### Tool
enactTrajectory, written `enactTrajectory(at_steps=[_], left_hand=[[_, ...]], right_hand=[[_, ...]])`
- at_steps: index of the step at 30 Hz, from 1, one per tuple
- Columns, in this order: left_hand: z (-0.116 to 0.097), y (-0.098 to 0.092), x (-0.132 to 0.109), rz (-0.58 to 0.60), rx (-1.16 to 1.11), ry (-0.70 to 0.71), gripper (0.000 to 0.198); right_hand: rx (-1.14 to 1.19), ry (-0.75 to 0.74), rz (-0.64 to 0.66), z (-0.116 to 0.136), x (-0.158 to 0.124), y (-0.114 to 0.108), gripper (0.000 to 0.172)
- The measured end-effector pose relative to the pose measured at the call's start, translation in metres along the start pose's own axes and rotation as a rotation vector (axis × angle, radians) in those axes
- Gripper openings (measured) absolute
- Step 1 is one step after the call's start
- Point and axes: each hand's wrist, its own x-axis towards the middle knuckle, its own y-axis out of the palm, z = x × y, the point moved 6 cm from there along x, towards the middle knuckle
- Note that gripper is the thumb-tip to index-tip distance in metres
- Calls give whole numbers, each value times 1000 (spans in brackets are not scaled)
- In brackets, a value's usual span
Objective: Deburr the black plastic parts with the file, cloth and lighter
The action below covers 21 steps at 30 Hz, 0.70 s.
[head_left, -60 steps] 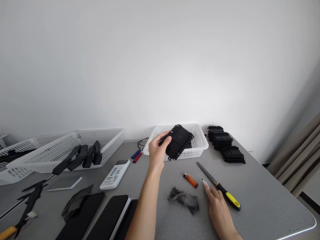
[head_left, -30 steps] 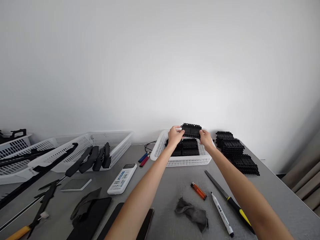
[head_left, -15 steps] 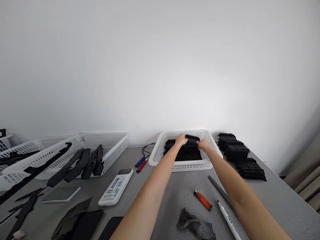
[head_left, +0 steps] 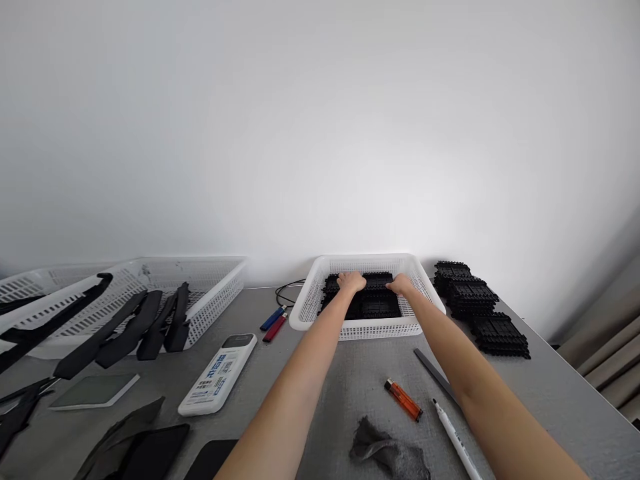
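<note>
A white plastic basket against the wall holds several flat black plastic panels with toothed edges, laid side by side. One such panel lies at the back of the basket, between my two hands. My left hand rests on the panels at the back left, fingers spread. At the panel's right end, my right hand has its fingers closed on the edge. Its fingertips are partly hidden.
Stacked black panels stand right of the basket. Nearer lie an orange lighter, a white marker, a flat grey strip and a grey cloth. Leftward are a white device and a larger basket with long black parts.
The panel held tilted between both hands has come down flat into the basket. My left hand has shifted left and its fingers have spread. The view has turned slightly right.
</note>
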Motion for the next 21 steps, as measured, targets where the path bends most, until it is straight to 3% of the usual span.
enactTrajectory(at_steps=[4,7,11,13,17,21], left_hand=[[-3,-8,-9,-60,-43,27,36],[-10,-24,-24,-133,-104,72,37],[-22,-52,-55,-244,-237,164,35],[-27,-63,-79,-316,-340,214,24],[-33,-71,-142,-413,-585,314,27],[-28,-65,-197,-431,-796,349,25]], right_hand=[[-11,-69,-47,6,-11,-4,35],[17,-162,-131,18,-26,-17,35],[83,-367,-294,29,-64,-57,36],[102,-488,-373,23,-92,-85,36],[63,-621,-504,-30,-152,-133,41],[-56,-550,-542,-118,-179,-148,41]])
